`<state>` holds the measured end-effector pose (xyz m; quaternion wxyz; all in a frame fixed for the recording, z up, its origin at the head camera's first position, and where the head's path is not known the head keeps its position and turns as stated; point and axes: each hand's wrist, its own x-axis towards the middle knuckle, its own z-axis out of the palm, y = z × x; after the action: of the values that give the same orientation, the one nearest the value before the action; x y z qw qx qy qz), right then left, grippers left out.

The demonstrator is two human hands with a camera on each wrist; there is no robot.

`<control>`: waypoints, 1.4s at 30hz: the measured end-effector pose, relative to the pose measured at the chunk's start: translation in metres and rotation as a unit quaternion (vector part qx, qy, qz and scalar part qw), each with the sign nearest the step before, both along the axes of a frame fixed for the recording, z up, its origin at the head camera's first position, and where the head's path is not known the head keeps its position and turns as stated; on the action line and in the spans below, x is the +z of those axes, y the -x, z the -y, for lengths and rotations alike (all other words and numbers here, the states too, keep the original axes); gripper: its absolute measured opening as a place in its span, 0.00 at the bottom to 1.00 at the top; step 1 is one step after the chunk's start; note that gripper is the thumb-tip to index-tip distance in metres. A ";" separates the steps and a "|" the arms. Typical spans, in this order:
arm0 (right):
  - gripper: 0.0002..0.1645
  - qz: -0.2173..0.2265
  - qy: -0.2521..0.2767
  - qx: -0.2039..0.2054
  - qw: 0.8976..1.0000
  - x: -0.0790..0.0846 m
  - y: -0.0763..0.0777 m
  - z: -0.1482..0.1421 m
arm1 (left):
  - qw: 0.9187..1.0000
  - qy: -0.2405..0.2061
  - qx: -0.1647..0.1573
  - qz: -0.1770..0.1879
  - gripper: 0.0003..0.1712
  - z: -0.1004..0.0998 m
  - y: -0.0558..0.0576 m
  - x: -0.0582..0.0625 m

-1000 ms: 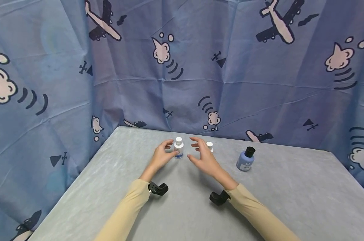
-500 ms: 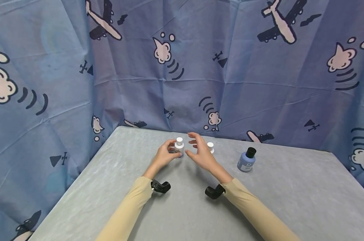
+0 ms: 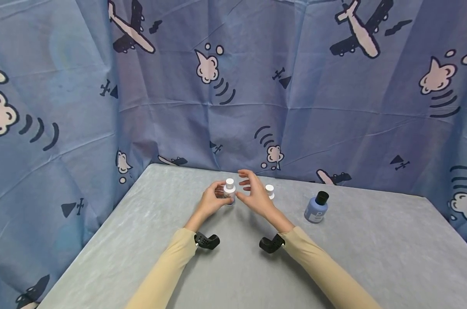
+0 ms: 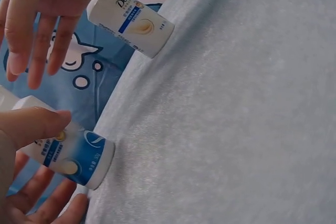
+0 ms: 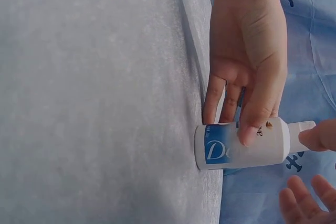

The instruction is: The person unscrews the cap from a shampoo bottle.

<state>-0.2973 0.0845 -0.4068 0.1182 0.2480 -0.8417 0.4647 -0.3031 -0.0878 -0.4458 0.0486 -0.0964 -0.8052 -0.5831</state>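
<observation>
My left hand grips a small white Dove bottle upright on the table, thumb in front and fingers behind. In the left wrist view this bottle shows a blue lower label under the thumb. My right hand stands just right of it, fingers spread and loosely bent, holding nothing. In the right wrist view the right thumb overlaps the white cap. A second white Dove bottle stands behind the right hand, mostly hidden in the head view.
A blue bottle with a black cap stands to the right of the right hand. The grey table ends at a blue curtain printed with planes. Black wrist cameras sit on both wrists.
The left hand has closed round the white bottle, which earlier stood between its spread fingers. The right hand has moved left, closer to that bottle.
</observation>
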 end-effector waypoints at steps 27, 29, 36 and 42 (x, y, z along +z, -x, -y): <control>0.31 0.026 0.012 0.009 1.000 0.000 0.013 0.012 | 1.000 -0.006 0.007 -0.002 0.30 -0.002 0.003 -0.003; 0.29 0.027 0.013 0.008 1.000 0.000 0.013 0.013 | 1.000 -0.003 0.009 -0.012 0.30 -0.003 0.003 -0.003; 0.23 0.031 0.016 0.001 0.999 0.002 0.013 0.013 | 0.999 0.007 0.032 -0.042 0.28 -0.006 0.000 -0.003; 0.21 0.027 0.019 -0.004 0.999 0.004 0.011 0.011 | 0.997 0.007 0.048 -0.065 0.27 -0.009 -0.003 -0.001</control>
<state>-0.3080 0.0733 -0.4023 0.1023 0.2297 -0.8366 0.4867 -0.3002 -0.0786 -0.4464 0.1286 -0.0957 -0.8080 -0.5669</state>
